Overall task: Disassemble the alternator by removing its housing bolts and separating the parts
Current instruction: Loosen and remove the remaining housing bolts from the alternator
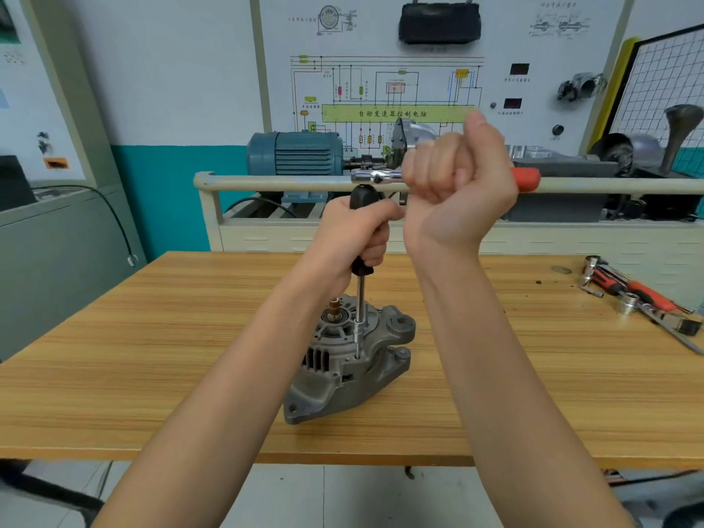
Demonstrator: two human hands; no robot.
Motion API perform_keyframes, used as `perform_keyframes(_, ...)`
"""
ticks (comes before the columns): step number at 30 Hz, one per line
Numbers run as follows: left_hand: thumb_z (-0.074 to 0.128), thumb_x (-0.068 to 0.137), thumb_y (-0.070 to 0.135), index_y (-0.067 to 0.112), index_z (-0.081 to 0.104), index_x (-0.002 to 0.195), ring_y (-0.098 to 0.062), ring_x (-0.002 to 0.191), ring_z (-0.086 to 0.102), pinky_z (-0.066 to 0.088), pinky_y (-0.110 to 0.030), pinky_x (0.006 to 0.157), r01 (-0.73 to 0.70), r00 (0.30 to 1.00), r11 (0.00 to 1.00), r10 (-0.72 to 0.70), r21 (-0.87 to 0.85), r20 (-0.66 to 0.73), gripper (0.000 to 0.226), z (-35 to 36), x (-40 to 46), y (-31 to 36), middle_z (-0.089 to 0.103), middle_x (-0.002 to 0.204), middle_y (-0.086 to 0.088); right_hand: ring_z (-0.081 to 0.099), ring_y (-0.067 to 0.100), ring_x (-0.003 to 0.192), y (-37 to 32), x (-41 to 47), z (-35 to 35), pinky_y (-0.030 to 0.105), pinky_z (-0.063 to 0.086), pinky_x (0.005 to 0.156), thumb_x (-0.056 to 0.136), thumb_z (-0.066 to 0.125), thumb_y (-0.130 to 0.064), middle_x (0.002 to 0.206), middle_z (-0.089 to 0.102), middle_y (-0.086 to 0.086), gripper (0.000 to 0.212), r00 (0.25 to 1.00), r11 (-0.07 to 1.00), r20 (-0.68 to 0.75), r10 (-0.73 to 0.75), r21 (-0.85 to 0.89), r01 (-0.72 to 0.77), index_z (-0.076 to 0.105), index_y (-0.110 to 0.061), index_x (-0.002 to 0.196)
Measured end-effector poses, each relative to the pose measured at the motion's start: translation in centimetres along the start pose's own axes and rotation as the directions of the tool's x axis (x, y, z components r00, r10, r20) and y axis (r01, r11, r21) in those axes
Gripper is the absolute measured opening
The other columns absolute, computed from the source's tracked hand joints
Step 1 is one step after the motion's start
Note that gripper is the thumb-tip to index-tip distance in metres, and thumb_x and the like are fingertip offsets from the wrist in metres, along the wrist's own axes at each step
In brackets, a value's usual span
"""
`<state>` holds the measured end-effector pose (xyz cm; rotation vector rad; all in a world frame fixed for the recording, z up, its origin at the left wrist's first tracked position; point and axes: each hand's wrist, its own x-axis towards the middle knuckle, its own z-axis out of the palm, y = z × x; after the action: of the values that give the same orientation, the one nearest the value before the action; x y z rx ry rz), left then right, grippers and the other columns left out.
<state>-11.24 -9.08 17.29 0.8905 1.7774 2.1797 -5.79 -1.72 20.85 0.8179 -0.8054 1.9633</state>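
Alternator (348, 358) stands on end near the middle of the wooden surface (152, 356). Left hand (352, 232), fingers wrapped round the black handle of a socket driver (360, 299) set upright on a housing bolt. Right hand (455, 181) raised, fingers clenched on a red-handled ratchet (527, 179). Spare tools (640, 299) at far right.

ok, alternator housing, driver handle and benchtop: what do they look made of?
Alternator housing: likely cast aluminium, judging by its dull grey matte, slightly grainy skin.
Driver handle, gripped by the left hand: black with a soft sheen, probably plastic or rubber.
Benchtop: wood-grain, smooth striped surface; laminate or veneer, can't tell which.
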Motion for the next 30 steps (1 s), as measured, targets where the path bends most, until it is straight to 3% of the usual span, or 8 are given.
perform_keyframes(3,0.057,0.088,0.009,0.018,0.043,0.051,-0.011,0.038,0.027,0.022,-0.021,0.041,0.057,0.989,0.998,-0.054,-0.018,0.139,0.04,-0.6,0.0,0.3,0.034,0.043,0.003,0.006,0.012,0.035,-0.4,0.4,-0.9,0.022,0.013,0.04,0.098,0.029,-0.009,0.03,0.019,-0.007,0.069,0.984,0.973,-0.064,0.169,0.17,-0.156,0.028,-0.021,0.03)
perform_keyframes(5,0.054,0.088,0.006,0.02,0.037,0.045,-0.009,0.033,0.022,0.018,-0.018,0.038,0.066,0.992,0.998,-0.064,-0.02,0.105,0.049,-0.3,0.1,0.2,0.028,0.039,0.005,0.006,0.012,0.036,-0.3,0.3,-1.2,0.022,0.014,0.039,0.098,0.028,-0.009,0.03,0.019,-0.007,0.069,0.984,0.974,-0.073,0.165,0.167,-0.152,0.029,-0.021,0.03)
perform_keyframes(11,0.051,0.087,0.001,0.019,0.038,0.058,-0.008,0.041,0.024,0.02,-0.019,0.041,0.009,0.986,1.0,-0.004,0.025,-0.167,0.037,0.9,0.3,0.0,0.031,0.046,0.005,0.025,0.009,0.036,1.7,-1.5,1.1,0.024,0.021,0.047,0.084,0.045,-0.001,0.039,0.03,-0.008,0.042,0.973,0.934,0.026,-0.23,-0.276,0.228,0.042,-0.023,0.049)
perform_keyframes(13,0.052,0.087,0.001,0.019,0.039,0.059,-0.007,0.04,0.025,0.021,-0.019,0.04,-0.011,0.977,0.999,0.019,0.041,-0.212,0.035,1.0,0.2,0.0,0.032,0.044,0.007,0.025,0.009,0.037,2.0,-1.6,1.4,0.025,0.021,0.049,0.083,0.046,-0.001,0.039,0.03,-0.008,0.04,0.968,0.921,0.025,-0.251,-0.302,0.247,0.042,-0.023,0.05)
perform_keyframes(17,0.053,0.085,-0.003,0.019,0.035,0.057,-0.009,0.037,0.022,0.019,-0.019,0.038,-0.008,0.995,1.0,0.009,0.01,-0.1,0.039,0.6,0.1,-0.1,0.029,0.04,0.008,0.017,0.008,0.032,0.6,-0.3,0.1,0.022,0.015,0.044,0.089,0.04,-0.007,0.033,0.024,-0.009,0.056,0.999,0.999,-0.009,-0.031,-0.029,0.03,0.035,-0.02,0.035)
perform_keyframes(23,0.054,0.088,0.004,0.019,0.038,0.046,-0.01,0.033,0.023,0.019,-0.02,0.04,0.048,0.99,0.998,-0.043,-0.032,0.137,0.047,-0.5,0.0,0.3,0.03,0.039,0.004,0.005,0.013,0.038,-0.3,0.8,-1.8,0.02,0.017,0.037,0.098,0.028,-0.012,0.03,0.019,-0.006,0.069,0.968,0.942,-0.113,0.223,0.281,-0.184,0.029,-0.02,0.03)
perform_keyframes(27,0.051,0.085,-0.002,0.021,0.03,0.048,-0.01,0.033,0.015,0.015,-0.015,0.039,0.041,0.997,0.999,-0.04,0.003,-0.061,0.049,0.4,0.2,0.0,0.024,0.038,0.006,0.009,0.011,0.035,0.4,0.4,-1.4,0.021,0.016,0.04,0.096,0.031,-0.01,0.031,0.021,-0.008,0.066,0.989,0.98,-0.044,0.138,0.148,-0.13,0.033,-0.021,0.031)
perform_keyframes(30,0.052,0.082,-0.002,0.018,0.033,0.054,-0.01,0.034,0.02,0.017,-0.015,0.039,0.01,0.966,1.0,-0.004,0.023,-0.259,0.04,1.3,0.4,-0.3,0.028,0.038,0.008,0.018,0.009,0.033,1.2,-0.6,-0.2,0.023,0.016,0.046,0.087,0.041,-0.004,0.035,0.025,-0.007,0.05,0.996,0.992,0.012,-0.084,-0.096,0.085,0.036,-0.02,0.039)
